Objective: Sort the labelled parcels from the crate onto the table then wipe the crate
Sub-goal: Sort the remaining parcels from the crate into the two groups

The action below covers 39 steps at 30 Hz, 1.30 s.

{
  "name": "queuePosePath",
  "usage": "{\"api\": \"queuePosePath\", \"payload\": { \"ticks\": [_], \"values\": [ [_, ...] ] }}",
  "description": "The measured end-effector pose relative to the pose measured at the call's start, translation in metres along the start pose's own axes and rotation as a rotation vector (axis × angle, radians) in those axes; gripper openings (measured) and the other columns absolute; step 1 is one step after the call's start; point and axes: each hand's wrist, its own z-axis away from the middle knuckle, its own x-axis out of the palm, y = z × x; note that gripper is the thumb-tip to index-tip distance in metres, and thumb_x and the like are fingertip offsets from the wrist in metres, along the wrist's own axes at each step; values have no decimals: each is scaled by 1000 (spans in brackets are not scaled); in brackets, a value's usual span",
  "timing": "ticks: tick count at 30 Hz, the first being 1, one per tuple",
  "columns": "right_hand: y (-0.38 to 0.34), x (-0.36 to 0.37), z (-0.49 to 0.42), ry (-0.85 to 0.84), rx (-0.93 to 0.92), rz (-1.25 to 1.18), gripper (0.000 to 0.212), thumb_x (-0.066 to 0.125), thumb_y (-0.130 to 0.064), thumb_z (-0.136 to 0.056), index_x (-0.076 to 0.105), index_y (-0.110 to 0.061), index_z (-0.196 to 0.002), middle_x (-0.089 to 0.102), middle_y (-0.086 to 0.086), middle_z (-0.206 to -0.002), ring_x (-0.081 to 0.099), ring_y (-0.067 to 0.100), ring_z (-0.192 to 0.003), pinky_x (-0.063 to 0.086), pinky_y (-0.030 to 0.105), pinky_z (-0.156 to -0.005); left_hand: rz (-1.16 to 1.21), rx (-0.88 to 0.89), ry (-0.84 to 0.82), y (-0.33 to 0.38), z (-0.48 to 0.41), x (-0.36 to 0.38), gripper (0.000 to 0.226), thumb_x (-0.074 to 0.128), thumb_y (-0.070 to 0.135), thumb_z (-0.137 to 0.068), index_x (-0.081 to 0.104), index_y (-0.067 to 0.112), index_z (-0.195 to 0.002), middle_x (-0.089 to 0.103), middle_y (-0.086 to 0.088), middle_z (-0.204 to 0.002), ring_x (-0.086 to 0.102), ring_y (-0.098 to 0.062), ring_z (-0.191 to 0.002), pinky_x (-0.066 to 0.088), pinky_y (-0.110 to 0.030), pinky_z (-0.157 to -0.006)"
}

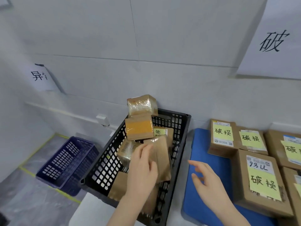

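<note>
Head view: left hand grips a parcel standing on end in the crate; right hand fingers spread.

A dark blue slotted plastic basket sits left on the floor. A small white paper sign hangs far left, a large white paper sheet far right.

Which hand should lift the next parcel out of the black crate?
Left. The left hand holds a parcel inside the black crate; the right hand hangs open over the blue mat, holding nothing.
</note>
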Motion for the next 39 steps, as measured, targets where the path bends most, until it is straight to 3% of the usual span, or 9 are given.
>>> {"api": "queuePosePath", "payload": {
  "ticks": [7,13,18,24,28,30,34,37,39],
  "values": [
    [-46,21,-50,120,56,-14,47,51,-11,-97,46,-54,-114,46,-33,-111,57,-1,-99,40,11,-75,137,-57,60,-40,-177,-65,49,40,11,-96,38,17,-144,38,-1,-144,39,-15,-130,26,-24,-104],
    [-71,42,-80,166,54,-34,47,51,-9,-97,51,-52,-114,48,-33,-119,44,-19,-109,39,-1,-77,283,-217,-271,-81,-295,-50,44,31,25,-102,43,18,-145,38,0,-152,33,-18,-139,23,-34,-115],
    [-86,53,-101,202,76,-78,41,51,-16,-98,51,-54,-114,50,-30,-123,49,-14,-110,42,3,-77,521,-393,-469,-80,-277,-37,25,43,37,-97,66,27,-95,68,0,-104,61,-19,-94,47,-40,-95],
    [-128,50,-163,278,-19,-199,34,45,-30,-100,49,-39,-133,45,-16,-137,45,-23,-104,41,6,-80,672,-95,-227,-92,-250,-33,32,37,24,-102,62,31,-121,40,16,-140,35,4,-129,27,-19,-109],
    [-158,47,-199,244,-130,-254,36,43,-44,-100,47,-41,-135,43,-16,-140,43,-14,-119,44,18,-99,685,65,-130,-83,-227,-39,31,40,16,-102,60,26,-123,35,19,-145,29,12,-132,28,0,-98],
    [-166,48,-206,227,-159,-270,38,46,-47,-95,50,-41,-132,45,-16,-138,45,-3,-123,46,27,-101,668,164,-90,-79,-217,-43,33,40,19,-97,59,22,-125,35,15,-147,29,13,-132,30,-1,-96],
    [-172,49,-193,259,-224,-189,32,56,-22,-95,56,-32,-126,38,-17,-141,40,-14,-120,42,5,-84,658,250,-39,-67,-194,-54,34,41,19,-94,56,22,-124,34,11,-148,33,6,-133,34,-3,-93],
    [-167,51,-162,305,-269,-178,36,55,-25,-87,58,-31,-123,33,-19,-143,38,-5,-128,44,12,-91,630,353,-33,-63,-172,-59,38,40,22,-90,57,20,-125,35,5,-149,37,-7,-135,40,-11,-94],
    [-162,56,-140,338,-290,-191,38,54,-22,-86,58,-30,-123,32,-17,-146,36,1,-134,44,15,-94,586,369,-32,-61,-156,-61,42,39,23,-87,57,18,-125,36,4,-148,42,-1,-129,50,-25,-88]
  ]
}}
